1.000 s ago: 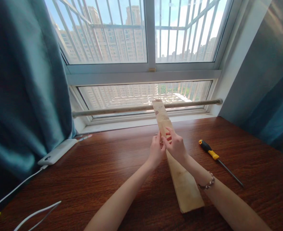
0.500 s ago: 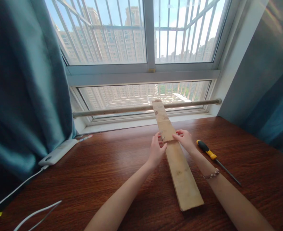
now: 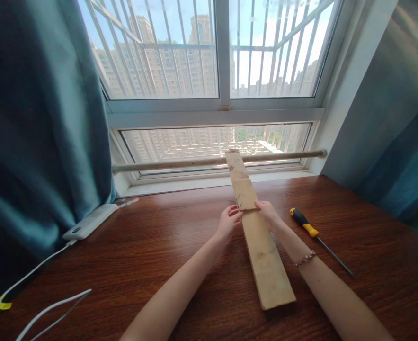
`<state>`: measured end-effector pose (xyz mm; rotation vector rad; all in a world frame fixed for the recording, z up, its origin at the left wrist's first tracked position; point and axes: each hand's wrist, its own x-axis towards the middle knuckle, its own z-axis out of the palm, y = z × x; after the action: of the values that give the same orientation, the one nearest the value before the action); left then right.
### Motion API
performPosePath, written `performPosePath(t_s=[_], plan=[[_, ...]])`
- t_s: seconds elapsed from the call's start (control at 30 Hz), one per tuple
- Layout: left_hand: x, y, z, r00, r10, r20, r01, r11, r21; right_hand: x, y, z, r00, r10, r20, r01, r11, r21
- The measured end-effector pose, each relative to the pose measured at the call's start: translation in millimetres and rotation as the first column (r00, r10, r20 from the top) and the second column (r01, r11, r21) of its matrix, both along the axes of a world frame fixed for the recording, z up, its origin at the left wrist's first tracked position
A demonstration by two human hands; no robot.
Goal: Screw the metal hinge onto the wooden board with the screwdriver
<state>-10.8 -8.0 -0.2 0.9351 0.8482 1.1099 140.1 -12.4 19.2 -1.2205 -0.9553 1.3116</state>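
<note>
Two pale wooden boards overlap end to end in one long strip. The far board (image 3: 246, 190) lies on top, its end over the near board (image 3: 268, 258). Two small metal nails or screws stick out at the far board's left edge. My left hand (image 3: 228, 221) is at the left edge by the overlap, fingertips and thumb closed on the wood just below the metal bits. My right hand (image 3: 267, 213) grips the right edge at the same joint, thumb on top and the other fingers mostly hidden.
A screwdriver (image 3: 306, 223) with a black and yellow handle lies right of the boards on the brown wooden table (image 3: 152, 246). A white power bank (image 3: 90, 221) with a cable is at left by the curtain (image 3: 52, 104). A metal rail (image 3: 180, 164) crosses the window behind.
My left fingers have drawn closer together at the boards' edge. My right fingers have slid down and out of sight along the right edge. The whole view has shifted slightly.
</note>
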Motion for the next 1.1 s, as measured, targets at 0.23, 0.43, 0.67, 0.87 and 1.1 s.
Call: performPosePath(t_s=[0.23, 0.43, 0.67, 0.87, 1.1], plan=[[11, -11, 20.1, 0.990, 0.025, 0.141, -0.010, 0.994, -0.109, 4, -5, 14.4, 0.999, -0.037, -0.036, 0.040, 0.997, 0.070], [31, -37, 50.8, 0.983, -0.136, 0.121, 0.135, 0.991, 0.022, 62, -27, 64.1, 0.999, 0.001, -0.033, 0.001, 0.998, 0.061], [-17, -76, 34.9, 0.972, -0.226, -0.067, 0.226, 0.974, -0.019, 195, -57, 80.3, 0.999, -0.028, -0.019, 0.023, 0.975, -0.219], [-72, -95, 21.8, 0.996, 0.032, -0.078, -0.038, 0.996, -0.085, 285, -57, 45.9, 0.983, -0.178, 0.030, 0.175, 0.896, -0.408], [-95, -92, 2.3, 0.988, 0.150, -0.025, -0.152, 0.978, -0.145, 302, -45, 20.9, 0.978, -0.206, -0.041, 0.171, 0.893, -0.416]])
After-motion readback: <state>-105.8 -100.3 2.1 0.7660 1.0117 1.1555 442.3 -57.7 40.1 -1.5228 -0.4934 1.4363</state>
